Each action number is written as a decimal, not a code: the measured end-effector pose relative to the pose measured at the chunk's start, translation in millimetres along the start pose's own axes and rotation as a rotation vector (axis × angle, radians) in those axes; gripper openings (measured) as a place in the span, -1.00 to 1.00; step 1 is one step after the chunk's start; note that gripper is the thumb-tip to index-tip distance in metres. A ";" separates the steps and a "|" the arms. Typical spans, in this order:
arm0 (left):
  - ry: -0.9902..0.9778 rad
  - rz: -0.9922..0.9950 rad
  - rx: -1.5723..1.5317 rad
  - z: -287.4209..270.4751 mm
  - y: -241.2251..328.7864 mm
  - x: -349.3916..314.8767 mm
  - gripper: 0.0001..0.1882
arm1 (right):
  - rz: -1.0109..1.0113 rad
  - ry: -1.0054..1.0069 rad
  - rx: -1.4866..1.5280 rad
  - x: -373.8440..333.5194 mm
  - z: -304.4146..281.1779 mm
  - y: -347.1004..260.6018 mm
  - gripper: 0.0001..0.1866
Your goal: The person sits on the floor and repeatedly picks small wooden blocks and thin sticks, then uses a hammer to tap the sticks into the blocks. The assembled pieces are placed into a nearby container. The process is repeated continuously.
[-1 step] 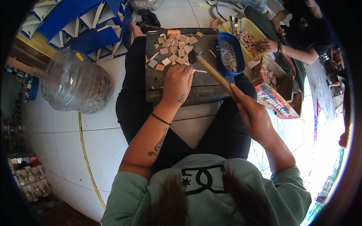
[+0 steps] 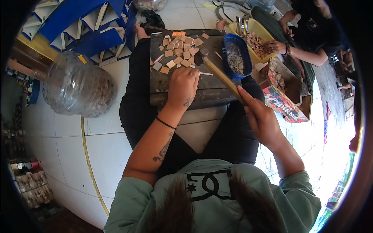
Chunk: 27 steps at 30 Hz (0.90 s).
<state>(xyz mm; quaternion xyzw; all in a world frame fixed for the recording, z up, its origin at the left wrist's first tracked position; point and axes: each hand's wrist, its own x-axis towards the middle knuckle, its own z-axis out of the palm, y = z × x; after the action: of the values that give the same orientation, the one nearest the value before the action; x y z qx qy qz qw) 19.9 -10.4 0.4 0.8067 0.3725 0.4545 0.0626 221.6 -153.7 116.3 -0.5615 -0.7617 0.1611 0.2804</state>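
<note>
My right hand (image 2: 261, 117) is wrapped round the wooden handle of a hammer (image 2: 223, 79). The hammer's dark metal head is low over the black work board (image 2: 161, 87), just beyond my left hand (image 2: 182, 86). That left hand rests on the board with its fingers closed together; what they pinch is hidden. A thin pale stick (image 2: 206, 73) pokes out beside those fingers, and whether they grip it I cannot tell. Past the fingertips lies a scattered heap of small square wooden tiles (image 2: 178, 51).
At the board's right stands a blue oval tub (image 2: 237, 71) of thin sticks or nails. Beyond it, a co-worker's hand (image 2: 275, 47) is in a yellow basin (image 2: 256, 28) of wood pieces, near an open cardboard box (image 2: 285, 101). A large clear plastic bottle (image 2: 79, 87) lies at left, by blue racks (image 2: 64, 25).
</note>
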 end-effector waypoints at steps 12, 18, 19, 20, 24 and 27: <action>-0.004 -0.028 0.022 -0.6 1.8 -2.7 -0.91 | 0.027 0.020 0.068 -3.8 4.6 2.0 -0.39; -0.013 -0.026 0.024 1.0 0.1 -3.8 -0.90 | 0.024 0.029 0.041 -3.2 4.3 2.8 -0.39; -0.013 -0.023 0.035 1.2 0.2 -4.0 -0.90 | -0.016 0.088 0.063 -3.5 4.1 2.4 -0.39; -0.011 -0.014 0.045 1.4 0.1 -3.5 -0.90 | -0.005 0.092 0.091 -3.1 2.9 2.7 -0.39; -0.027 -0.025 0.019 -0.1 -0.1 -2.5 -0.90 | 0.093 -0.082 -0.030 0.1 3.5 6.7 -0.37; -0.032 -0.036 0.020 -1.1 1.0 -3.8 -0.91 | -0.013 0.087 0.070 -4.7 4.6 6.7 -0.39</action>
<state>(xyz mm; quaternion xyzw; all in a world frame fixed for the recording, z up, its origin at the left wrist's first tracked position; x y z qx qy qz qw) 18.3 -14.0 -1.1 0.8076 0.3906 0.4365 0.0685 224.9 -155.7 107.7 -0.5530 -0.7463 0.1610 0.3338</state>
